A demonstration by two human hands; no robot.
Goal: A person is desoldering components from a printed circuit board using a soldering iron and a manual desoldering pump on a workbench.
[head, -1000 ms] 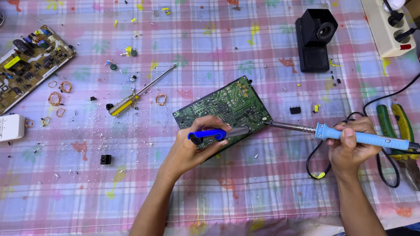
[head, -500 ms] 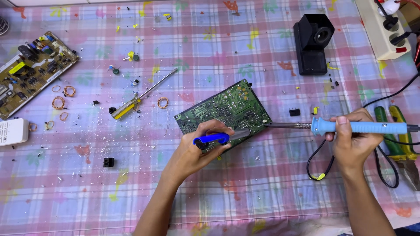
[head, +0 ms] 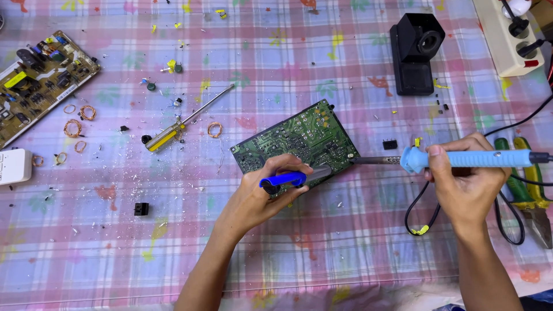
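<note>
Checked tablecloth (head: pixel 173 242): circuit board (head: pixel 294 138) under left hand (head: pixel 262 193), beside soldering iron (head: pixel 461 159).

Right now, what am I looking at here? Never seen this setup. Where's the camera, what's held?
There is no machine: a person works with two bare hands, filmed by one head-worn camera looking down. The left hand has its grip on a blue tool at the green circuit board. The right hand holds a blue soldering iron, tip at the board's edge. On the checked tablecloth lie a yellow-handled screwdriver, copper wire coils, a second circuit board, a black stand and pliers.
</note>
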